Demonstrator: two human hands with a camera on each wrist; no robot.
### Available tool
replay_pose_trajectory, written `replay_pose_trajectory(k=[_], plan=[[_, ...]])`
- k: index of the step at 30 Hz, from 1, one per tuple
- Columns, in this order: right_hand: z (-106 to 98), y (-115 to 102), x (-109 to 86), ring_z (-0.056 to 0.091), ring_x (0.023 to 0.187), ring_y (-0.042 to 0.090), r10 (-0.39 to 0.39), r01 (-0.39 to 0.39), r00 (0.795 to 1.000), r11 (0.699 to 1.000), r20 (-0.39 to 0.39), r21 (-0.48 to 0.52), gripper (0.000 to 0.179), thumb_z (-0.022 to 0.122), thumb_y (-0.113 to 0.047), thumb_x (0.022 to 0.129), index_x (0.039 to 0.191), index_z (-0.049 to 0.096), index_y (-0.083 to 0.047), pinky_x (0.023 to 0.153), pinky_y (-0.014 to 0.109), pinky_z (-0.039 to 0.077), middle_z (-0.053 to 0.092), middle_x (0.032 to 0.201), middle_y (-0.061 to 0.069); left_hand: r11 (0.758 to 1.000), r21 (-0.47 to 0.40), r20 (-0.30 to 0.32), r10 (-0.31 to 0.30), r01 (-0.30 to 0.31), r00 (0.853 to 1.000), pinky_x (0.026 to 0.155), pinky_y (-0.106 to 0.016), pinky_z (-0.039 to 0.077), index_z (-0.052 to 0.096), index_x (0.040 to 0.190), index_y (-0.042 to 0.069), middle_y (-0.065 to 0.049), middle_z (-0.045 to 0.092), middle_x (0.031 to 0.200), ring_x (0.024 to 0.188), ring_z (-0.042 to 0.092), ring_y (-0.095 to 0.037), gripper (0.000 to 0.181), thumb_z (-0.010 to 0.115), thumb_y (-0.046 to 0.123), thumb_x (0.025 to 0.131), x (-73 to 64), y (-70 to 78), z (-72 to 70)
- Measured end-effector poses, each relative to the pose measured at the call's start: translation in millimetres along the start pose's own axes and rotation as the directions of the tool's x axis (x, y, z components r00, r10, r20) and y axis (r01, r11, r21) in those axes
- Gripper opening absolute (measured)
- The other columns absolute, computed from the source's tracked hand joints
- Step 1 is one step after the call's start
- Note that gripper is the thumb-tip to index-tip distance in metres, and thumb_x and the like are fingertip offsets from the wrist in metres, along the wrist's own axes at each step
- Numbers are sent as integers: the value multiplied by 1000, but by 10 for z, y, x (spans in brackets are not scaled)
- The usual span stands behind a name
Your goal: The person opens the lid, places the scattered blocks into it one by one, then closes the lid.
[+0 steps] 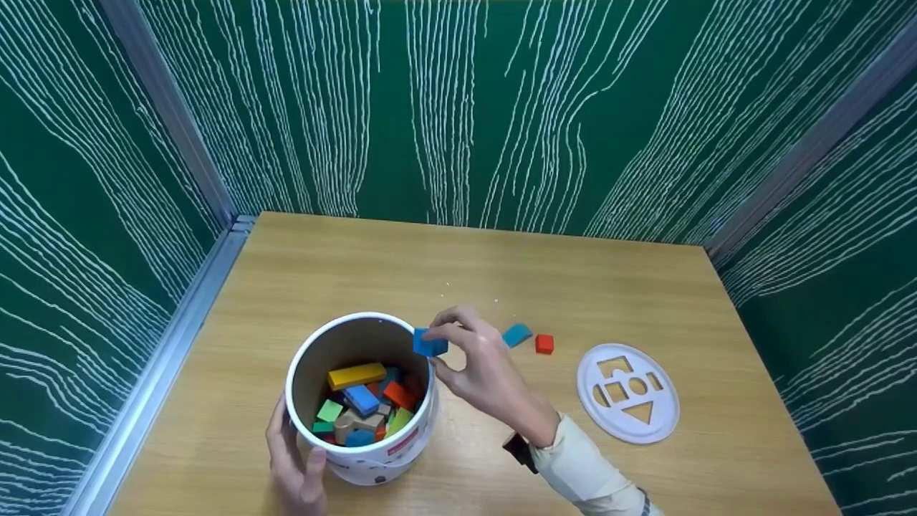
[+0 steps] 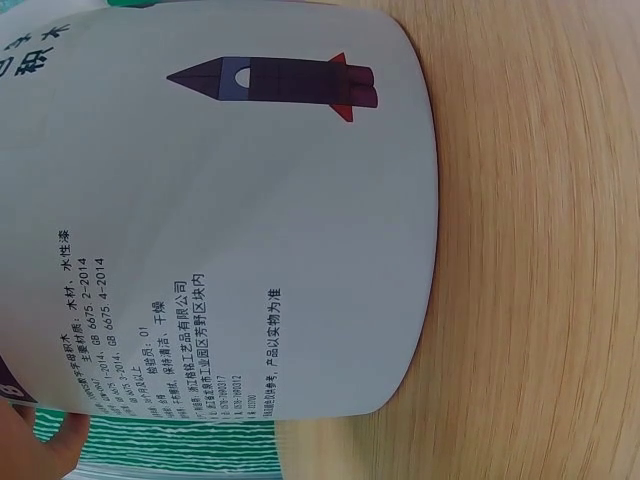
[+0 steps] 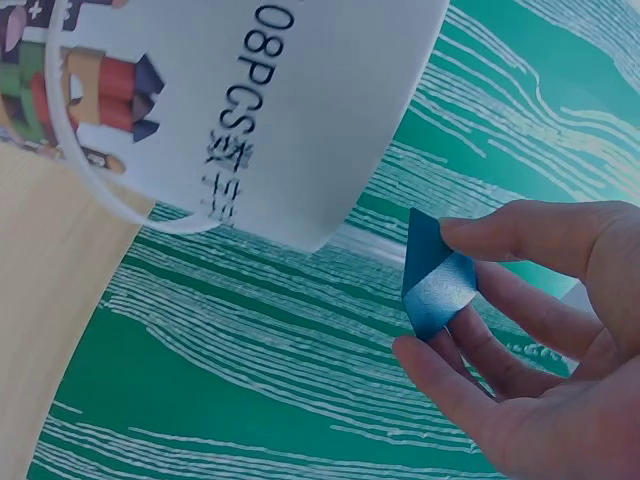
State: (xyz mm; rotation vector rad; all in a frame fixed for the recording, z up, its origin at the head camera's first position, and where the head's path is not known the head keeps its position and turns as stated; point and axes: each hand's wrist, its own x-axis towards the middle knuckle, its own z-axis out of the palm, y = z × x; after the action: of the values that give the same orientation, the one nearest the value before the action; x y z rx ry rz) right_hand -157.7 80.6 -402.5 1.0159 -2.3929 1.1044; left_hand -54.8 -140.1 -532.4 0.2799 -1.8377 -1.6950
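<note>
A white bucket (image 1: 360, 466) stands on the table, holding several coloured blocks, among them a yellow block (image 1: 357, 375) and a blue block with a pale top. My left hand (image 1: 297, 462) rests against the bucket's left outer wall, fingers along its side and thumb towards the front. Only a small part of that hand shows beside the printed wall in the left wrist view. At the right rim, my right hand (image 1: 476, 362) pinches a blue block (image 3: 437, 280) between thumb and fingers. This block has angled faces, and its full shape is partly hidden by the fingers.
On the table right of the bucket lie a teal curved block (image 1: 517, 335) and a small red block (image 1: 544, 344). Farther right lies a round white lid (image 1: 669, 408) with shaped holes. Green, white-streaked walls (image 1: 444, 107) border the table (image 1: 344, 265).
</note>
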Motion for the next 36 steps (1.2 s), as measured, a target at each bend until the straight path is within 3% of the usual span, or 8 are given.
replay_pose_trajectory(k=[5, 17, 28, 36], plan=[[45, -87, 17, 51, 100, 14, 1, -1, 998, 1000, 64, -1, 25, 75, 0, 76, 99, 71, -8, 83, 21, 51, 56, 109, 2, 1000, 1, -4, -2, 2, 1000, 112, -29, 21, 32, 145, 11, -10, 35, 147, 134, 31, -18, 61, 53, 12, 88, 4, 0, -8], [200, -165, 34, 51, 100, 17, -22, 21, 986, 1000, 164, 8, 22, 72, 1, 77, 97, 71, -6, 81, 19, 51, 59, 109, 6, 996, -27, 8, 82, -81, 997, 110, -27, 24, 32, 144, 4, -13, 36, 145, 132, 33, -17, 63, 50, 4, 84, 33, -75, -23], [293, -191, 56, 52, 102, 17, -9, 17, 971, 999, 239, -32, 19, 70, 0, 79, 96, 72, -6, 84, 20, 50, 61, 112, 5, 998, -10, 9, 59, -59, 998, 111, -29, 23, 33, 144, 8, -12, 36, 146, 133, 32, -19, 61, 52, 8, 86, 17, -35, -14], [310, -222, 53, 52, 102, 17, -20, 16, 967, 1000, 254, 17, 18, 68, 2, 80, 96, 71, -6, 85, 19, 50, 61, 112, 5, 1000, -30, -10, 3, -3, 1000, 112, -29, 22, 35, 144, 10, -8, 37, 145, 132, 33, -18, 60, 53, 11, 86, 12, -27, -3]])
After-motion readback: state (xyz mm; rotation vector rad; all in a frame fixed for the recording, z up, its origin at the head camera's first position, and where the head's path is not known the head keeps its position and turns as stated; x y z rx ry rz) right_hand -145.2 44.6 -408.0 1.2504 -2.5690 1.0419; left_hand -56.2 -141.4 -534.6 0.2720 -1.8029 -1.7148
